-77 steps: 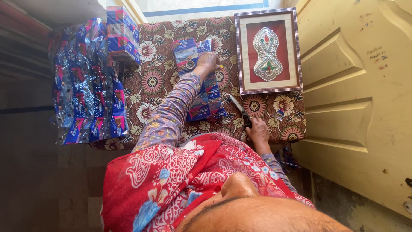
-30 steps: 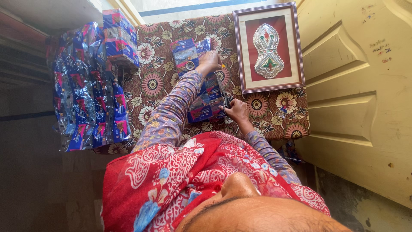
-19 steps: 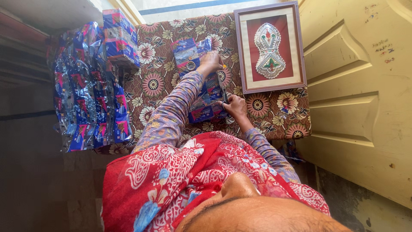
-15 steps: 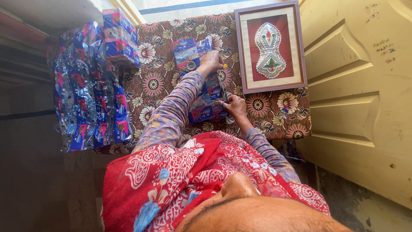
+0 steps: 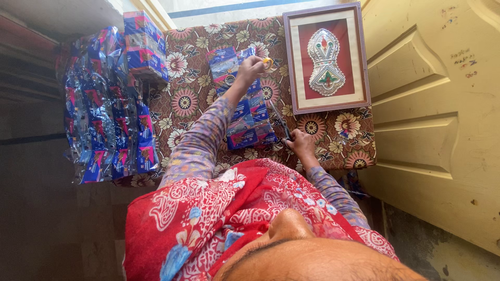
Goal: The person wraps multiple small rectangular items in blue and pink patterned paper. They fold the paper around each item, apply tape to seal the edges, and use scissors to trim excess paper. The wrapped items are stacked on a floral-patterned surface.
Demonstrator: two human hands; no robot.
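Lifted now, left hand [image 5: 251, 66] pinches a small yellow piece [image 5: 267, 61], right hand [image 5: 300, 142] fisted on scissors [image 5: 280, 120], whose point could snag the blue packets [image 5: 244, 112].

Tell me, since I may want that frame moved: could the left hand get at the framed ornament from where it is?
Probably yes. The left hand is raised over the blue packets, just beside the framed ornament, with only bare floral cloth between them.

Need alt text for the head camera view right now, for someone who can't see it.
A person's right hand grips scissors beside a strip of blue packets on a floral cloth; the left hand pinches something small and yellow above.
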